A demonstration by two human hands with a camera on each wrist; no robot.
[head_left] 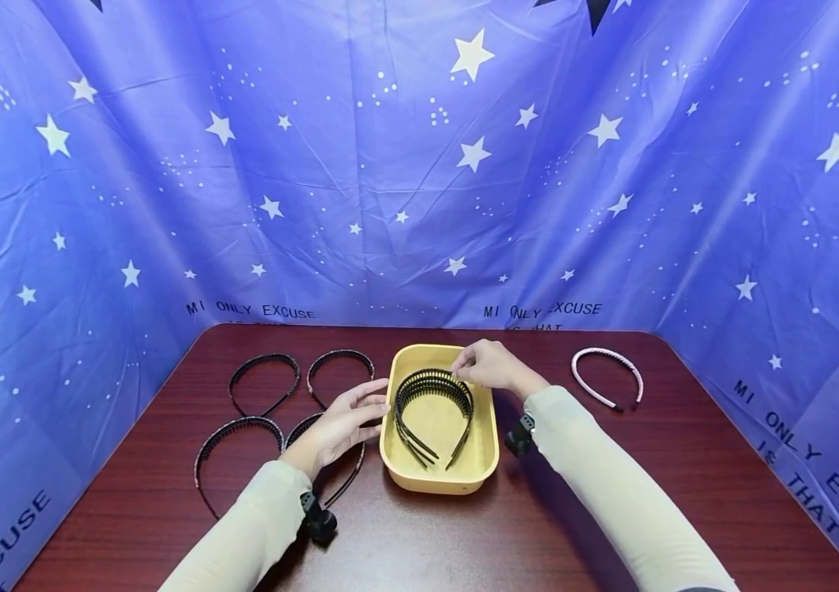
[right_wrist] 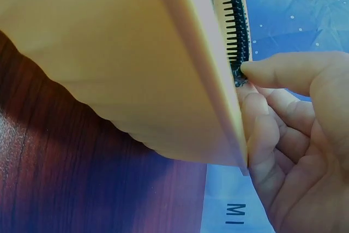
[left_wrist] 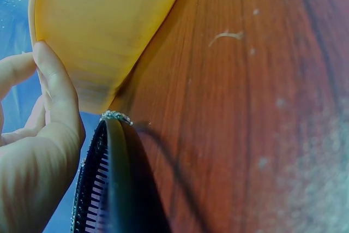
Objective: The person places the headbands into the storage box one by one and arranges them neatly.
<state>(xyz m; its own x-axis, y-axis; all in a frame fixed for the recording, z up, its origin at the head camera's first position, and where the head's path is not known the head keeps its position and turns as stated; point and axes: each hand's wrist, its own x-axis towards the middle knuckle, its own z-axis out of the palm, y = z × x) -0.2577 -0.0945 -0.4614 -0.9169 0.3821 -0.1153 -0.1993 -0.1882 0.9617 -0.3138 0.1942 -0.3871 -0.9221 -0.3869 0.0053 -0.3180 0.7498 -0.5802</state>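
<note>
A pale yellow plastic bin (head_left: 439, 483) stands on the table, holding several black toothed headbands (head_left: 430, 380) bunched together. My left hand (head_left: 348, 423) touches the bin's left rim with its fingertips, fingers fairly straight. At the bin's back right corner my right hand (head_left: 490, 364) pinches a black headband (right_wrist: 235, 31) between thumb and fingers, near the top of its arc. In the right wrist view the bin wall (right_wrist: 136, 80) hides the lower part of that headband. Under the left forearm lies a dark headband (head_left: 348, 481), partly covered by the hand.
More dark headbands (head_left: 265, 358) lie on the left of the red-brown wooden table (head_left: 537, 526). A pink-and-white headband (head_left: 607, 353) lies at the back right. Blue star-printed cloth (head_left: 404, 164) hangs behind the table and along both sides.
</note>
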